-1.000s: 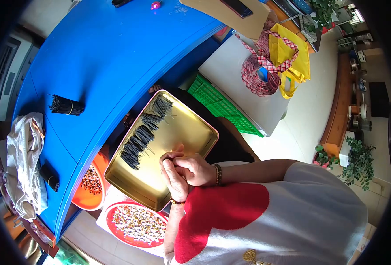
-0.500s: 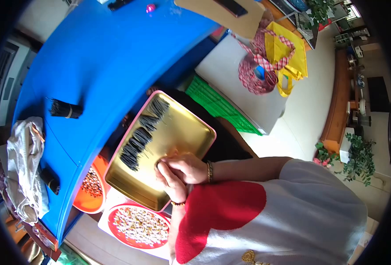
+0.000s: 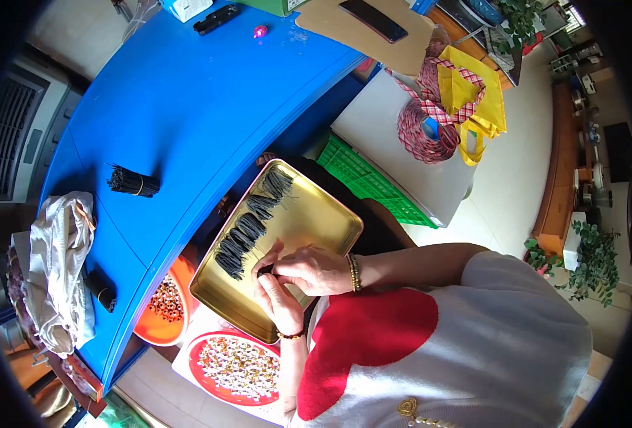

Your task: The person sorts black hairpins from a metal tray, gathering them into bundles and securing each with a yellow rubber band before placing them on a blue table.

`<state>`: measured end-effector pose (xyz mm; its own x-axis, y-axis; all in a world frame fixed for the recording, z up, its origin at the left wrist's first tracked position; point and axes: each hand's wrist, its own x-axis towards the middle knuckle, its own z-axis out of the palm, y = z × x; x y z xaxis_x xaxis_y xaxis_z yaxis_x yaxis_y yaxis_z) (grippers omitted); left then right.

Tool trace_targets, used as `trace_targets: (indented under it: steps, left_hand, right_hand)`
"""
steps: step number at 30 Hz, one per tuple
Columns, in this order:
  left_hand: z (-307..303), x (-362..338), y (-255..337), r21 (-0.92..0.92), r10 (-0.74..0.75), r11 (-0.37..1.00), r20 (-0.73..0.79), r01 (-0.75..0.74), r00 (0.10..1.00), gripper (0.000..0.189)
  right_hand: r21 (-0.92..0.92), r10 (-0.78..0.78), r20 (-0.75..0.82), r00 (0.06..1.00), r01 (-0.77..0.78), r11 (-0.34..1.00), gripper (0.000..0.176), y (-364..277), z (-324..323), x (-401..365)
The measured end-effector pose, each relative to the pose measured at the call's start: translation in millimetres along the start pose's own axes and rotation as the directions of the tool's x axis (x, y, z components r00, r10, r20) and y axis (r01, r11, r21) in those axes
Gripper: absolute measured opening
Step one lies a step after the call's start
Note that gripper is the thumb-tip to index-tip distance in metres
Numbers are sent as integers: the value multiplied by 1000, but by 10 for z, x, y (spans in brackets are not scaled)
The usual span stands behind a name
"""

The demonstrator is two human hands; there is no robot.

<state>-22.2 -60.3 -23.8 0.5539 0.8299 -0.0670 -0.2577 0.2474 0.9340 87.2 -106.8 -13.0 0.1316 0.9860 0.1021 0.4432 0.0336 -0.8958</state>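
My right hand [image 3: 317, 271] and my left hand [image 3: 282, 305] meet over the near side of a gold tray [image 3: 323, 214] with a pink rim. Both are closed, fingertips together around a small black piece [image 3: 264, 270] that is mostly hidden by the fingers. Several bundles of thin black strands [image 3: 245, 232] lie in a row along the tray's far side. Beside the tray, close to my left forearm, is a red bowl [image 3: 196, 357] full of small white and gold pieces. An orange bowl [image 3: 150, 332] with dark and red-brown pieces stands beyond it.
A blue table [image 3: 187, 93] curves past the tray, with a banded black bundle [image 3: 134, 182], another dark bundle [image 3: 100, 291] and a pale cloth bag [image 3: 63, 271] on it. A green crate [image 3: 373, 182], checked ribbon roll [image 3: 423, 143], yellow bag [image 3: 491, 93] and phone [image 3: 373, 20] are across from it.
The whole view has shifted slightly right and down. My hands stay together over the tray, with the fingers of the right hand lifted a little more and the black piece showing more clearly.
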Motion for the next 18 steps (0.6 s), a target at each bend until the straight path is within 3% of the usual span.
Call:
trace_targets:
  steps: [2,5,9,12,13,16,18]
  left_hand:
    - [-7,-14,-45,-27,-23,999,-82,21,996,39]
    - [24,5,-40,18,-19,1000,-163,22,986,40]
    - [26,116,-65,-40,22,999,-133,-27,991,40]
    - [19,158,-76,-45,2,999,-158,-10,987,45]
    - [55,171,-18,22,3,1000,-162,1,987,46]
    - [97,190,41,15,3,1000,-173,0,985,48]
    - [139,185,103,45,15,999,-168,-7,986,48]
  right_hand:
    - [-92,50,21,999,-48,995,15,-73,-16,38]
    - [-144,-151,-197,969,124,982,19,-45,62,109]
    - [-108,-21,-126,992,7,994,20,-70,53,169]
    - [460,117,65,991,-134,878,19,195,294,217]
    - [549,77,66,995,-101,830,20,251,331,250]
    - [187,-51,-41,998,58,981,19,96,93,248]
    - [168,-72,10,997,70,983,23,43,17,259]
